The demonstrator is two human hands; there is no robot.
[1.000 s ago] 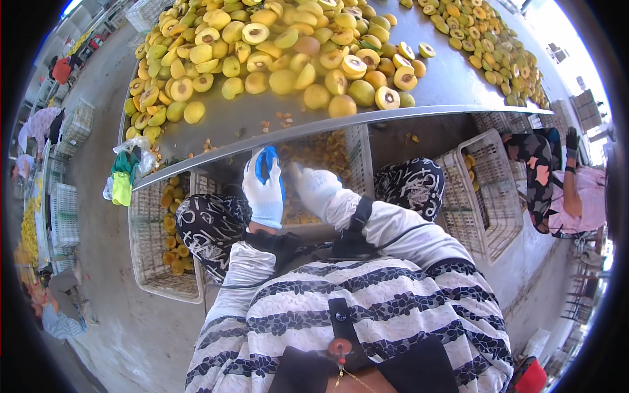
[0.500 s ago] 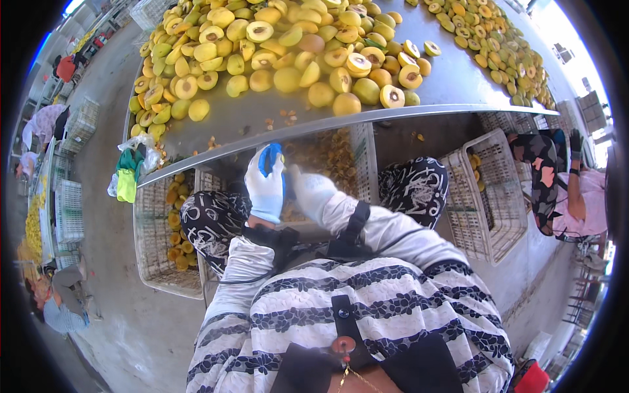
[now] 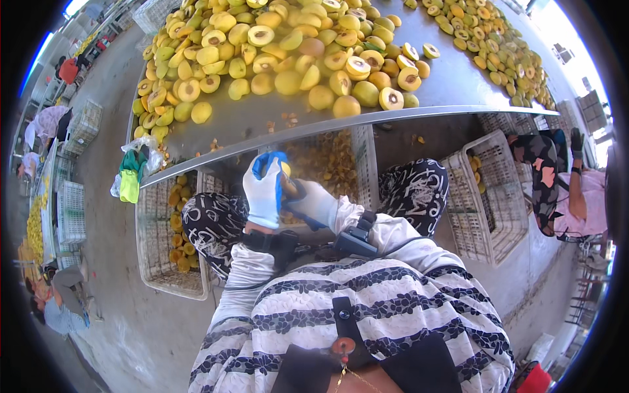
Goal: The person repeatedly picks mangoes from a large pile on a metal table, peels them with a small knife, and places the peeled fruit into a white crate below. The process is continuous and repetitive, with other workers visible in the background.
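Note:
My left hand (image 3: 264, 190), in a white glove with blue-coated fingers, is closed around a yellow peach half (image 3: 286, 169); only a sliver of the fruit shows past the fingers. Close against it, my gloved right hand (image 3: 313, 202) is curled with its fingertips toward the fruit. Whatever the right fingers grip is hidden. Both hands are over my lap, just below the edge of a metal table (image 3: 262, 139). On that table lies a large heap of halved yellow peaches (image 3: 288, 82), some showing brown hollows.
Under the table, a crate (image 3: 341, 164) contains brownish scraps. A white crate (image 3: 171, 275) with peach halves stands by my left knee, another crate (image 3: 495, 216) at my right. Plastic bags (image 3: 131, 171) hang at the table corner. A co-worker (image 3: 580, 196) sits at far right.
My right hand has turned and lowered slightly, its wrist now showing a dark strapped device. My left hand has dipped a little, and more of the yellow fruit shows.

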